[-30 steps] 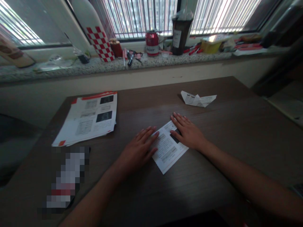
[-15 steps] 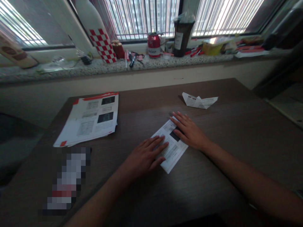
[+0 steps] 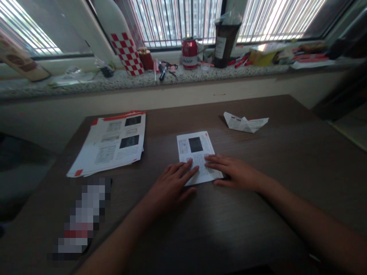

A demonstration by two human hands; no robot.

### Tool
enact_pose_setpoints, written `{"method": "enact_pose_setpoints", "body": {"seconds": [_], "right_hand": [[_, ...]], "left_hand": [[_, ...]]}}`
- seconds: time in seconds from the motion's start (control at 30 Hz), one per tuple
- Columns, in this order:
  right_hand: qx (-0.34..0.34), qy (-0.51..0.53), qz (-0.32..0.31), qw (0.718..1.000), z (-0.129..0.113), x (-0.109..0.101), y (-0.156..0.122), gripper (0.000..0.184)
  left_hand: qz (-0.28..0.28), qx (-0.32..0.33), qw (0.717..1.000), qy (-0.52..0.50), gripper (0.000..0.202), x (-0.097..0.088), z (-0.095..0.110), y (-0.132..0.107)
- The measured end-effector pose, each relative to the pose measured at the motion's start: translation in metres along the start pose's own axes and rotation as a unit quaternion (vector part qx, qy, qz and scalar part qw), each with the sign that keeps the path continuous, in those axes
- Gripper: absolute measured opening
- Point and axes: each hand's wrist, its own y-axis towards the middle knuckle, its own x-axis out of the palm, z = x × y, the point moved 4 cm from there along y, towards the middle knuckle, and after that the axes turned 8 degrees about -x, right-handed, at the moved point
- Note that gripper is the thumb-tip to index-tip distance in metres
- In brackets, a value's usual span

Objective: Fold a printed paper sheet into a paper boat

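A folded printed sheet of paper lies flat in the middle of the dark wooden table. My left hand rests flat on its near left corner, fingers stretched out. From the right, my right hand lies flat with its fingertips pressing the sheet's near right edge. Neither hand grips anything. A finished folded paper boat sits further back on the right, apart from both hands.
A stack of printed pages with red corners lies at the left. A blurred-out object sits near the front left. The stone windowsill behind holds a red can, a dark cup, pens and clutter.
The folded sheet has been turned from a slanted position to nearly upright and shifted away from me. Both hands slid to its near edge.
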Motion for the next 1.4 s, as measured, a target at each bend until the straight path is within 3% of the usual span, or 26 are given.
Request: {"method": "enact_pose_setpoints", "body": {"seconds": [0.2,0.47,0.6,0.8,1.0,1.3,1.4], "right_hand": [[0.0,0.018,0.017,1.0,0.001,0.0,0.001,0.063],[-0.004,-0.017,-0.002,1.0,-0.003,-0.002,0.002,0.065],[-0.015,-0.027,0.003,1.0,-0.003,0.0,0.002,0.051],[-0.021,-0.012,0.039,0.999,-0.005,-0.003,0.002,0.035],[-0.025,0.025,0.071,0.997,-0.006,-0.009,0.003,0.03],[-0.026,0.04,0.088,0.995,-0.006,-0.016,-0.003,0.027],[-0.041,0.022,0.091,0.995,-0.005,-0.019,-0.004,0.045]], "left_hand": [[0.026,0.026,0.998,-0.053,0.055,-0.001,-0.013,0.0],[0.049,0.03,0.996,-0.069,0.036,-0.006,-0.011,0.003],[0.05,0.032,0.995,-0.081,0.031,-0.01,-0.01,0.003],[0.021,0.047,0.994,-0.099,0.045,-0.014,-0.012,0.0],[0.086,0.013,0.994,-0.065,0.045,-0.011,-0.027,0.003],[0.119,-0.014,0.99,-0.076,0.028,-0.012,-0.033,0.004],[0.127,-0.019,0.987,-0.1,0.023,-0.012,-0.035,0.006]]}}
